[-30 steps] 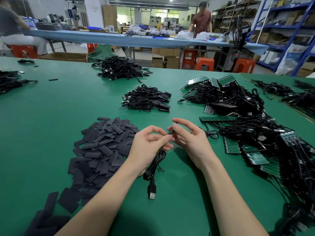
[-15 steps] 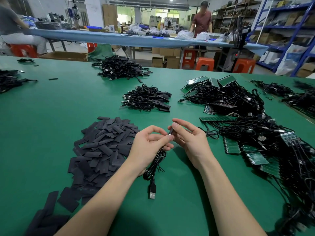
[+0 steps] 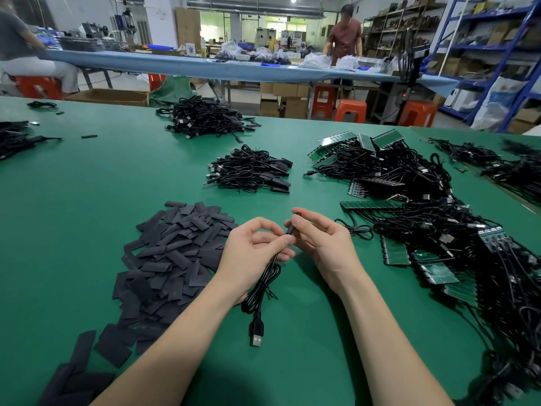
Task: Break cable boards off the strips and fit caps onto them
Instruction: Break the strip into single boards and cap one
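A small black cap point(image 3: 292, 227) is pinched at the middle of the green bench point(image 3: 87, 230) between the fingertips of the left hand point(image 3: 251, 253) and the right hand point(image 3: 328, 244), both with fingers curled round it. The board inside the cap cannot be made out. From the cap a black cable point(image 3: 263, 279) hangs down under the left palm in a loose loop, and its USB plug point(image 3: 257, 332) lies on the bench at 6 o'clock from the hands. At 9 o'clock from the hands a heap of flat dark caps point(image 3: 175, 253) is spread, trailing toward 7 o'clock. At 12 o'clock a small pile of cables point(image 3: 248, 171) is laid, and farther off at 11 o'clock a larger pile point(image 3: 205, 118). From 1 to 4 o'clock a big tangle of cables on green strips point(image 3: 424, 230) is heaped, one strip point(image 3: 371, 204) lying flat near the right hand. More cables are seen at the left edge point(image 3: 14, 139) and at the far right point(image 3: 483, 159). Beyond the bench a long blue table point(image 3: 205, 68), orange stools point(image 3: 351, 109) and blue shelving point(image 3: 497, 54) are seen, with one person point(image 3: 345, 39) standing and another point(image 3: 26, 54) seated.
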`<control>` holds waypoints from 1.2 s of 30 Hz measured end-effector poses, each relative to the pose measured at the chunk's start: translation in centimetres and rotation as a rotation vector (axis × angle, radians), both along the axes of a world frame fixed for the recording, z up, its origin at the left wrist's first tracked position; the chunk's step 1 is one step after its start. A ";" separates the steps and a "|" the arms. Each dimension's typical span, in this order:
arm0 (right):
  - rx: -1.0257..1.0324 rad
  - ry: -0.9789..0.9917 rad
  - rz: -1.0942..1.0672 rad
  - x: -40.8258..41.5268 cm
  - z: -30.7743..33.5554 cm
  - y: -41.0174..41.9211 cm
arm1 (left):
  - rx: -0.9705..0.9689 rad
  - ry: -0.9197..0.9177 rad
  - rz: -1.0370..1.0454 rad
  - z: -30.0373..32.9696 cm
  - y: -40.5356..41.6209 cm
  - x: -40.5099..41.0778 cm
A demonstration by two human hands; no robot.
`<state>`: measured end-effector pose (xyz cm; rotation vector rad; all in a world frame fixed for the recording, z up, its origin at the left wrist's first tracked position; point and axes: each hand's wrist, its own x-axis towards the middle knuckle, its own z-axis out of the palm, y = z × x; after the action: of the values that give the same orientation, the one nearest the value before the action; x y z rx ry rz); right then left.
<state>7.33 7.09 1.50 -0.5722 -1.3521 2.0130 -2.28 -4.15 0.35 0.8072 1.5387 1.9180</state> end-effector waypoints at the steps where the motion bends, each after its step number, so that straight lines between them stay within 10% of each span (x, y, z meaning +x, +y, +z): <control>1: -0.009 -0.007 -0.007 0.0 0.0 0.0 | -0.002 -0.001 0.005 0.0 0.0 0.0; 6: -0.073 -0.012 -0.064 -0.4 0.1 -0.2 | -0.035 0.048 -0.016 -0.3 0.3 -0.1; 12: -0.234 0.160 -0.378 -0.4 0.5 1.0 | -0.254 0.529 -0.019 -0.3 0.1 0.4; 24: -0.062 -0.001 -0.355 -1.3 -0.3 1.1 | -0.237 0.633 0.202 0.4 0.6 -1.0; 36: 0.282 -0.265 -0.391 -2.1 -1.2 0.8 | -0.487 1.243 0.314 7.4 7.2 -10.8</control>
<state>5.21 7.93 0.27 -0.9139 -1.5087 1.4424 -13.09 3.10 7.73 1.7346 2.8029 1.0141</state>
